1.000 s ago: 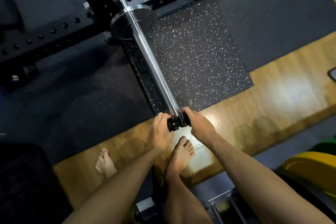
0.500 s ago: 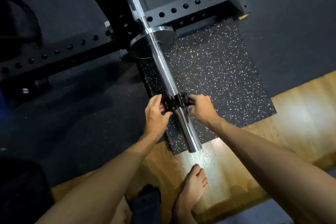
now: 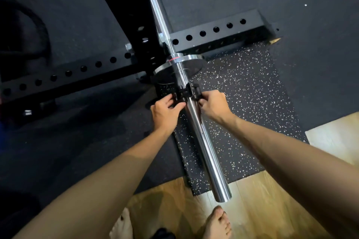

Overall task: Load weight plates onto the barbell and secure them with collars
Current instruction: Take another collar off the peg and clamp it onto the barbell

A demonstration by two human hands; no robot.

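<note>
Left hand (image 3: 165,111) and right hand (image 3: 212,104) each grip the black collar (image 3: 187,92) around the barbell sleeve (image 3: 202,141) between them.

We grip the black collar (image 3: 187,92) with our left hand (image 3: 166,111) and right hand (image 3: 212,104), around the barbell sleeve (image 3: 204,145), near its flange (image 3: 191,60).

Two bare forearms reach in from the bottom edge, no sleeves, watch or rings visible, ending in an ungloved left hand (image 3: 166,112) and right hand (image 3: 212,105) (both feet (image 3: 218,223) at the bottom edge are bare too, toes showing)
</note>
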